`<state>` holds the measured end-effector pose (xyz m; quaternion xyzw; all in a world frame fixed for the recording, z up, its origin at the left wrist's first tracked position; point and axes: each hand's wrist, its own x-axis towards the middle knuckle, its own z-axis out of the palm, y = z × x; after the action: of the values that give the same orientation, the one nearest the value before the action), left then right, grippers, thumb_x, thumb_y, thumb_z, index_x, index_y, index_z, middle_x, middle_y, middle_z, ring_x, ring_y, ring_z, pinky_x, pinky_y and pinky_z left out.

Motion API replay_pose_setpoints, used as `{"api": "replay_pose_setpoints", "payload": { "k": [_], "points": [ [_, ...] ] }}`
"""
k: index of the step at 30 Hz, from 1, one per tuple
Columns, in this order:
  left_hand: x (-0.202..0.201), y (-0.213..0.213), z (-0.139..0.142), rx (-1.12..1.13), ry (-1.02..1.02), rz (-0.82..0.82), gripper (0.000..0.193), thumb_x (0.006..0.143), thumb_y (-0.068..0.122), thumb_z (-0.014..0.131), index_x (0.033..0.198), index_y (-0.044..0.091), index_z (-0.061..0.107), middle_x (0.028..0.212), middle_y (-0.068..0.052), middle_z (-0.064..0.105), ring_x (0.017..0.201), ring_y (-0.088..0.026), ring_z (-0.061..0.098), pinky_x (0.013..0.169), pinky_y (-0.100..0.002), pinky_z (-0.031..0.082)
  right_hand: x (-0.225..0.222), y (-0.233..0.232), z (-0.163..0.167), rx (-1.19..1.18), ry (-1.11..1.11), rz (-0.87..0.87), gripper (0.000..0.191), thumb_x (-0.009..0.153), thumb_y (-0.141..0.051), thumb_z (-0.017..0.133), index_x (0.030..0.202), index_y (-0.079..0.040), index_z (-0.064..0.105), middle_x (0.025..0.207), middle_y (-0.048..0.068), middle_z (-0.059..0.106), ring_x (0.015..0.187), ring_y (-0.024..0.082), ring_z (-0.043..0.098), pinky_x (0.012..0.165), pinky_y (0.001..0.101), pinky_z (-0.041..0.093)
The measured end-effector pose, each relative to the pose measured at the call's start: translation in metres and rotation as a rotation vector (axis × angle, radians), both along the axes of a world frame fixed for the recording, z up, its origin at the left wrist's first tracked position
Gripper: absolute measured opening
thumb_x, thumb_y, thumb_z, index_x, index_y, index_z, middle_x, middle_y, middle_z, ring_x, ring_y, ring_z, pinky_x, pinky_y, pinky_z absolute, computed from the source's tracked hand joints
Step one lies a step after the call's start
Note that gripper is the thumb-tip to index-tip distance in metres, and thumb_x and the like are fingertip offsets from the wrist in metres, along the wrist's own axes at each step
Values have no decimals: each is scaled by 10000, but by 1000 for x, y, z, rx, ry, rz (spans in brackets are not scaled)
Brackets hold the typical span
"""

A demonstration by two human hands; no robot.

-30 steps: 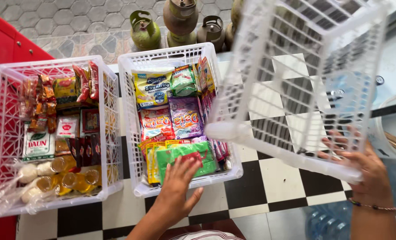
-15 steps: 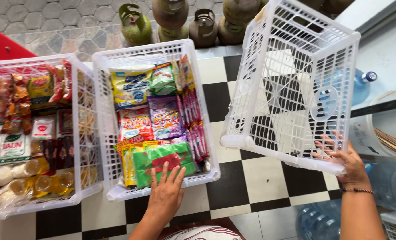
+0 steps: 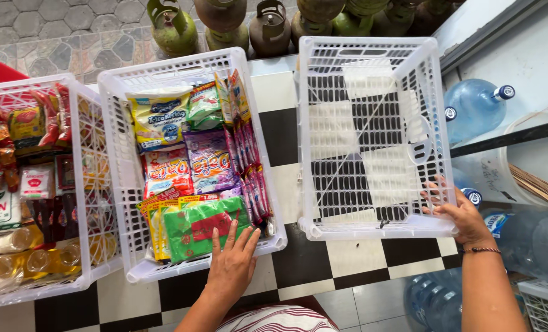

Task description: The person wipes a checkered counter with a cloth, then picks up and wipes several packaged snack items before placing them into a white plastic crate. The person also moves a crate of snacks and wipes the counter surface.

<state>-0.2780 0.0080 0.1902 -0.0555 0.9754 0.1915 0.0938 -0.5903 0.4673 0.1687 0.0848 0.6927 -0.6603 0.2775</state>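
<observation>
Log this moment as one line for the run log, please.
left hand flat on green packet in middle basket | right hand grips empty basket corner | basket on checkered floor

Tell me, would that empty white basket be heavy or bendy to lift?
Probably light: the empty white basket is thin plastic lattice with open holes. It may flex a little, since only the right hand grips one corner. Unlikely to roll; its bottom looks flat.

Packets [image 3: 191, 178] in middle crate [image 3: 117, 178], empty crate [image 3: 372, 230] right, gas cylinders [image 3: 224, 21] behind
</observation>
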Motion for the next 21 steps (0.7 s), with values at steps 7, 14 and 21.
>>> {"api": "replay_pose_setpoints", "payload": {
  "k": [7, 14, 21],
  "points": [
    [-9, 9, -5, -12, 18, -31, 679, 815, 144, 703, 1448, 105, 460, 1508, -98, 502, 1457, -386, 297, 1149, -691, 105, -5, -2, 7, 30, -19, 28, 870, 737, 128, 499, 1579, -66, 390, 1483, 154, 538, 1318, 315, 573, 948, 458, 558],
    [-16, 16, -11, -30, 47, -49, 598, 812, 100, 676, 1392, 117, 533, 1423, -91, 536, 1441, -390, 336, 1152, -701, 111, -12, 4, 5, 52, -24, 63, 862, 752, 114, 522, 1580, -86, 385, 1493, 109, 532, 1329, 272, 558, 977, 449, 555],
    [-15, 19, -12, -52, 138, -33, 532, 816, 71, 642, 1342, 131, 588, 1368, -82, 593, 1417, -391, 388, 1149, -705, 121, -23, 8, 4, 67, -32, 104, 805, 814, 40, 582, 1585, -100, 398, 1481, 113, 557, 1255, 316, 570, 1000, 428, 525]
  ]
}}
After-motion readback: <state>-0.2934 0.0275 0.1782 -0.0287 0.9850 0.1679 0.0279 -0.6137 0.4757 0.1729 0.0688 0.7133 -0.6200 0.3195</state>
